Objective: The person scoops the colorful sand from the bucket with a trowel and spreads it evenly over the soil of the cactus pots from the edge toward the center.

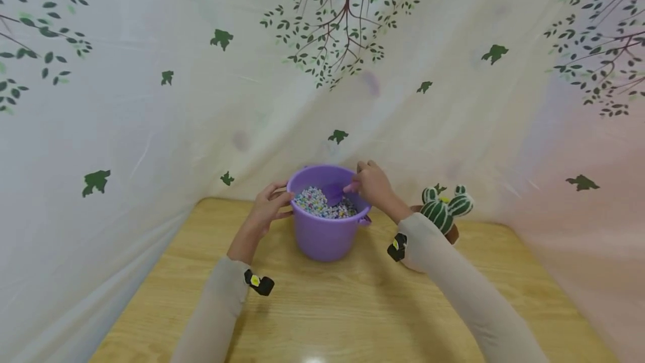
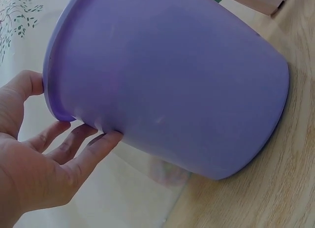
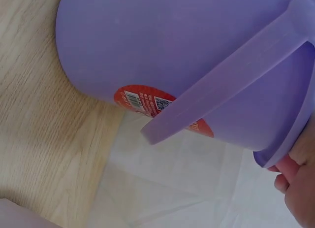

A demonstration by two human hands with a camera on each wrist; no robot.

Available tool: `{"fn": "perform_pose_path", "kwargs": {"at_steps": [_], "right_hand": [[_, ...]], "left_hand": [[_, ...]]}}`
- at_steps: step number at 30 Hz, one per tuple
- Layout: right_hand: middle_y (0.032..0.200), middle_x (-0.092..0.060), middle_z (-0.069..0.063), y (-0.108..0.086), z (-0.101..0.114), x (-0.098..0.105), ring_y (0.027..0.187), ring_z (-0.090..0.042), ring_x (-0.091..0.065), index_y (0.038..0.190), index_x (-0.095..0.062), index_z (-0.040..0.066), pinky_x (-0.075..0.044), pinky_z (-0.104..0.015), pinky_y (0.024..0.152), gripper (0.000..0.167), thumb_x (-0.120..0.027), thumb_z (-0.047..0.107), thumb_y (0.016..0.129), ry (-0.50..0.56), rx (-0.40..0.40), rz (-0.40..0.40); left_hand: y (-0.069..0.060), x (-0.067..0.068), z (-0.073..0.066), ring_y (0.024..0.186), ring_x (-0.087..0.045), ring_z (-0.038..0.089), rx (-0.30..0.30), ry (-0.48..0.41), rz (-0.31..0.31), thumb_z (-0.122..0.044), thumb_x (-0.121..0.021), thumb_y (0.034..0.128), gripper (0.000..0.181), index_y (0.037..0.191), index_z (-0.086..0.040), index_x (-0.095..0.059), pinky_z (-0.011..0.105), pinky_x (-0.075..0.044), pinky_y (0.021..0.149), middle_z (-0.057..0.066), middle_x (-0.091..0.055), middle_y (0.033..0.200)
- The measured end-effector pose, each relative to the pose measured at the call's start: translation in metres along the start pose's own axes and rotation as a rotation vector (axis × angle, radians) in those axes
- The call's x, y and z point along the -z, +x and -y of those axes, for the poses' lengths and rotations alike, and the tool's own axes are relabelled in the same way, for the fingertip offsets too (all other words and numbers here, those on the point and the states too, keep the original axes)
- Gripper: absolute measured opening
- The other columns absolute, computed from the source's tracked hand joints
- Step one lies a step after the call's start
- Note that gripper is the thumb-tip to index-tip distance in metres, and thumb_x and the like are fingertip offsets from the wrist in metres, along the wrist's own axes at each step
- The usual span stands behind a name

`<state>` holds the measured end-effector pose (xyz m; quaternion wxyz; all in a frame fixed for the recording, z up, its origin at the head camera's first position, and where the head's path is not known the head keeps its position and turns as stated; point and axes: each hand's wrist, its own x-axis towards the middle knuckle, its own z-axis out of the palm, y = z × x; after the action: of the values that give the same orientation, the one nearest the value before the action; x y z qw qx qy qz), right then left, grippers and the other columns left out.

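Note:
A purple bucket point(image 1: 325, 237) stands upright on the table, holding many small multicoloured beads point(image 1: 311, 200). My left hand point(image 1: 267, 207) grips its left rim; in the left wrist view the thumb point(image 2: 30, 83) presses the rim's edge and the fingers lie under it against the outer wall. Over the right rim, my right hand point(image 1: 374, 186) holds the pinkish handle point(image 1: 351, 187) of a purple scoop point(image 1: 333, 191), whose blade rests among the beads. The right wrist view shows only part of that hand at the rim, beside the bucket's hanging handle point(image 3: 231, 80).
A knitted cactus point(image 1: 437, 215) in a brown pot point(image 1: 452, 234) stands right of the bucket, partly behind my right sleeve. Behind the wooden table point(image 1: 312, 312) hangs a pale curtain point(image 1: 282, 111) printed with leaves. A red label point(image 3: 133, 100) is on the bucket's far side.

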<state>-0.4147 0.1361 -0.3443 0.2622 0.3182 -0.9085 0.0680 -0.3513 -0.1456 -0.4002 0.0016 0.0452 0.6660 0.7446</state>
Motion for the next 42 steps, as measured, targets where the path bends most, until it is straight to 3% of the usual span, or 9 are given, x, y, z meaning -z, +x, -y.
{"fn": "perform_pose_path", "kwargs": {"at_steps": [9,18,30,39,42], "right_hand": [[0.081,-0.060,-0.008,-0.003,-0.005,-0.001,0.075,-0.023,-0.046,0.080,-0.081,0.003,-0.042,-0.033,0.065,0.006,-0.080,0.008,0.084,0.113,0.067,-0.035],[0.080,-0.059,-0.005,-0.007,-0.006,0.004,0.075,-0.020,-0.045,0.081,-0.081,0.002,-0.042,-0.030,0.064,0.011,-0.085,0.013,0.080,0.133,0.116,-0.057],[0.079,-0.063,-0.007,-0.002,-0.004,0.007,0.074,-0.022,-0.046,0.082,-0.082,0.004,-0.043,-0.034,0.068,0.009,-0.081,0.013,0.083,0.115,0.053,0.040],[0.080,-0.062,-0.006,-0.011,-0.002,0.010,0.075,-0.021,-0.044,0.082,-0.082,0.004,-0.040,-0.031,0.068,0.005,-0.078,0.001,0.080,0.165,0.054,0.003],[0.080,-0.063,-0.007,-0.012,-0.003,0.010,0.075,-0.021,-0.045,0.083,-0.082,0.004,-0.041,-0.032,0.068,0.003,-0.080,0.004,0.080,0.182,0.049,0.001]], "left_hand": [[0.000,0.000,0.001,0.125,-0.061,0.040,0.004,-0.005,-0.004,-0.015,-0.062,0.0992,0.047,0.144,-0.004,-0.051,0.046,-0.059,0.096,0.028,-0.056,0.143],[0.000,-0.001,0.001,0.124,-0.062,0.040,-0.001,-0.022,-0.008,-0.014,-0.063,0.0988,0.044,0.141,-0.006,-0.054,0.046,-0.060,0.095,0.028,-0.057,0.141],[-0.001,0.002,-0.002,0.124,-0.062,0.038,-0.005,-0.018,-0.026,-0.015,-0.062,0.0994,0.047,0.145,-0.008,-0.051,0.046,-0.059,0.096,0.025,-0.057,0.143],[0.001,0.001,0.001,0.121,-0.064,0.033,0.005,-0.014,-0.002,-0.016,-0.062,0.1004,0.048,0.146,-0.008,-0.051,0.046,-0.059,0.096,0.025,-0.056,0.143],[0.001,0.000,0.001,0.122,-0.063,0.034,0.000,-0.005,-0.008,-0.017,-0.062,0.1004,0.048,0.146,-0.009,-0.050,0.047,-0.059,0.097,0.025,-0.057,0.143]]}}
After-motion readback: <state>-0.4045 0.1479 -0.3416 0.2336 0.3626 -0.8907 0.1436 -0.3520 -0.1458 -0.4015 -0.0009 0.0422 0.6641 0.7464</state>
